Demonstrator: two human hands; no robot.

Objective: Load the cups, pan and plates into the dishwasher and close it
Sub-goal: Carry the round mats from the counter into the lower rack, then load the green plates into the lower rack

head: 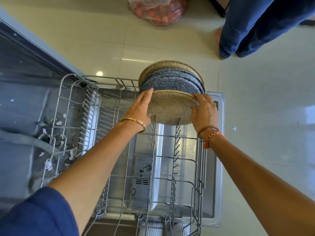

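A blue sleeve (34, 212) filled the near left corner, and both bare forearms reached forward over the pulled-out rack (170, 159) of the open dishwasher (219, 133). The plates (172, 92) stood on edge at the rack's far end, a beige one nearest, blue ones behind it and more beige at the back. The left hand (140, 108) lay with straight fingers against the left edge of the stack. The right hand (203, 111) curled its fingers round the right rim of the nearest plate. A gold bangle (133, 122) sat on the left wrist, cord bracelets (212, 135) on the right. Scraps of debris (66, 147) lay in the tub to the left. On the tiled floor (264, 108) beyond were a plastic bag (158, 9) of red things and another person's legs (247, 26) in blue trousers.
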